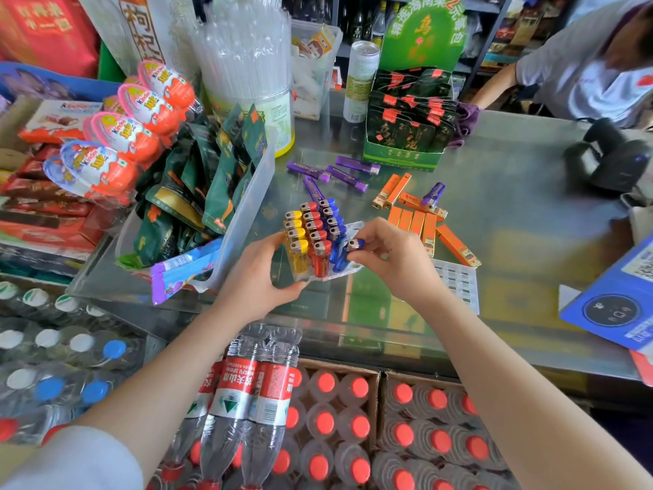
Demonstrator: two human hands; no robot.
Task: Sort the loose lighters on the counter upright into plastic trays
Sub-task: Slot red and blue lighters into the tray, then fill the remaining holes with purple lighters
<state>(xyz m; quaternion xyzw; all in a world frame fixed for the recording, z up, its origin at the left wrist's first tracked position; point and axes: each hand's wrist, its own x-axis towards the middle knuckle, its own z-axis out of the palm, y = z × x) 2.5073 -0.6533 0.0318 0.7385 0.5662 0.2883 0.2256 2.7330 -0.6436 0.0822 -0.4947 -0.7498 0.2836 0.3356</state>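
Pinching a translucent blue plastic lighter (348,254) by its metal cap: right hand (390,263), at the near right corner of the clear plastic tray (354,228). Long axis tilted, base aimed down-left at the blue row's empty slot. Steadying the tray's left edge: left hand (258,277), curled round it. Beyond on the glass desk (512,192), flat orange lighters (424,224) and purple lighters (339,175) lying loose.

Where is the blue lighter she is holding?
The blue lighter is pinched in the right hand, at the tray's near right corner, beside the blue row.
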